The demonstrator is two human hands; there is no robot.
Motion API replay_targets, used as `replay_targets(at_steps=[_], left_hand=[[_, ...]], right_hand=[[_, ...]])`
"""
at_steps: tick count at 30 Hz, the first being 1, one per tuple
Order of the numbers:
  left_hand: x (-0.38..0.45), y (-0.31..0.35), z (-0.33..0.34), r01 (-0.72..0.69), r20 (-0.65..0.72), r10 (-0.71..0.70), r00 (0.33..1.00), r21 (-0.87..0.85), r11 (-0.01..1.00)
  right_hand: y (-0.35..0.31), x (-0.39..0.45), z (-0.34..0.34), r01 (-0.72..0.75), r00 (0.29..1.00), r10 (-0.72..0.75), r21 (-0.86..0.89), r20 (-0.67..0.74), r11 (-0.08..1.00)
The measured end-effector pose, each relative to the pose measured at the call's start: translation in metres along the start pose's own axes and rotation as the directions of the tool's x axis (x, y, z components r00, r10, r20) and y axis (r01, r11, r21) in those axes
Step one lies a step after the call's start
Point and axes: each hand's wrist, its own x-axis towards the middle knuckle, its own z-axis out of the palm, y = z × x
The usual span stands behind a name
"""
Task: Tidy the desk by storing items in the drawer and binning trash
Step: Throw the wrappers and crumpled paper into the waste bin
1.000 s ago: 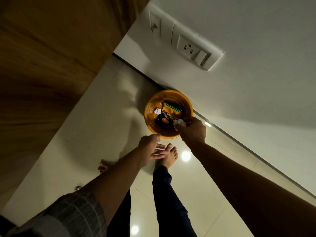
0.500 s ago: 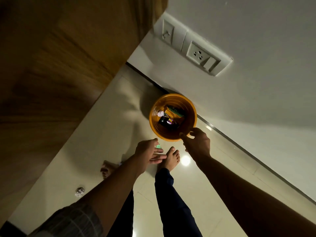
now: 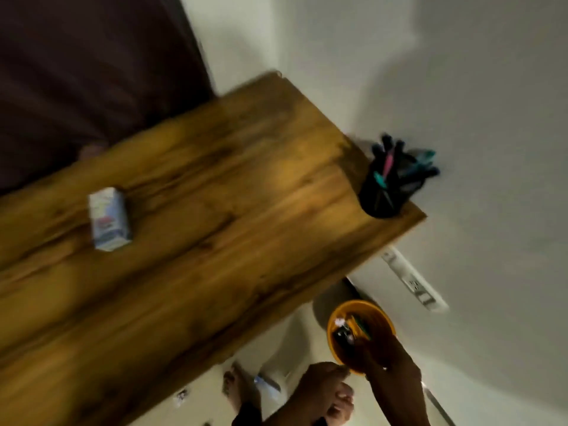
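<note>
Bin [image 3: 362, 330] stands on the floor beside the desk [image 3: 215, 229] and already holds wrappers and paper. Right hand [image 3: 390, 364] is over its near rim; grip state cannot be determined through blur. Left hand [image 3: 325, 392] is loosely curled, holding nothing visible. Remaining on the desk: carton [image 3: 109, 218] and pen cup [image 3: 385, 192]. A scrap [image 3: 181, 396] lies on the floor, not yet binned

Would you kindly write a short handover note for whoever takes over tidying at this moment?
Right hand: at the orange bin's near rim; grip unclear, blurred.
Left hand: loosely curled beside it, apparently empty.
Done: wrappers and paper lie in the bin.
Left: a small carton on the desk, a pen holder at its corner, and a crumpled scrap on the floor.
</note>
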Motion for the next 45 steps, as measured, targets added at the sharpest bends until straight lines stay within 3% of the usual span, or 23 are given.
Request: replay_targets(at_steps=[6, 10, 12, 17, 21, 23, 26, 29, 32, 37, 41, 45], left_hand=[[-0.134, 0.039, -0.053, -0.193, 0.061, 0.202, 0.978, -0.132, 0.972], [-0.195, 0.050, -0.125, -0.366, -0.078, 0.358, 0.931, -0.209, 0.907], [-0.220, 0.042, -0.166, -0.444, -0.192, 0.403, 0.895, -0.287, 0.849], [-0.263, -0.008, -0.296, -0.652, -0.527, 0.441, 0.726, -0.326, 0.684], [-0.283, -0.057, -0.406, -0.731, -0.765, 0.277, 0.582, -0.342, 0.590], [-0.295, -0.082, -0.451, -0.764, -0.874, 0.155, 0.460, -0.301, 0.570], [-0.290, -0.126, -0.513, -0.722, -0.974, -0.016, 0.227, -0.179, 0.669], [-0.282, -0.155, -0.552, -0.586, -0.986, -0.122, 0.115, -0.167, 0.793], [-0.277, -0.155, -0.573, -0.566, -0.981, -0.133, 0.140, -0.190, 0.802], [-0.258, -0.141, -0.610, -0.495, -0.990, -0.116, 0.084, -0.143, 0.857], [-0.260, -0.110, -0.618, -0.429, -0.993, -0.055, 0.104, -0.095, 0.898], [-0.256, -0.091, -0.617, -0.482, -0.996, -0.007, 0.092, -0.050, 0.875]], right_hand=[[-0.170, -0.054, 0.007, 0.277, 0.958, -0.276, 0.006, 0.074, 0.961], [-0.237, -0.077, 0.053, 0.399, 0.916, -0.399, 0.004, 0.036, 0.917], [-0.261, -0.085, 0.078, 0.434, 0.898, -0.432, -0.017, 0.085, 0.901], [-0.314, -0.106, 0.154, 0.536, 0.817, -0.517, -0.006, 0.256, 0.844], [-0.344, -0.126, 0.211, 0.545, 0.791, -0.503, -0.027, 0.348, 0.838], [-0.353, -0.136, 0.232, 0.556, 0.788, -0.513, -0.036, 0.340, 0.830], [-0.362, -0.145, 0.262, 0.579, 0.774, -0.525, -0.058, 0.354, 0.813], [-0.371, -0.153, 0.283, 0.619, 0.745, -0.560, -0.065, 0.362, 0.783], [-0.372, -0.154, 0.300, 0.667, 0.718, -0.605, -0.092, 0.344, 0.740], [-0.376, -0.152, 0.310, 0.643, 0.751, -0.572, -0.164, 0.330, 0.748], [-0.375, -0.147, 0.308, 0.621, 0.767, -0.567, -0.124, 0.299, 0.774], [-0.374, -0.142, 0.305, 0.576, 0.807, -0.531, -0.140, 0.259, 0.806]])
